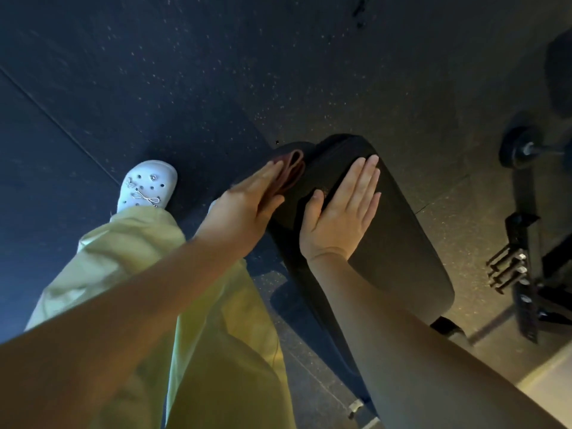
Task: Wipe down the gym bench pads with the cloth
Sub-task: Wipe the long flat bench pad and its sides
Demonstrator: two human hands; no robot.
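A black padded gym bench pad runs from the centre toward the lower right. A folded reddish-brown cloth lies against the pad's left side near its far end. My left hand presses flat on the cloth with straight fingers, covering its near part. My right hand rests flat on top of the pad, palm down, fingers together, holding nothing.
Dark speckled rubber floor all around. My leg in yellow-green trousers and a white clog stand left of the bench. A dumbbell and a black metal frame with pegs sit at the right.
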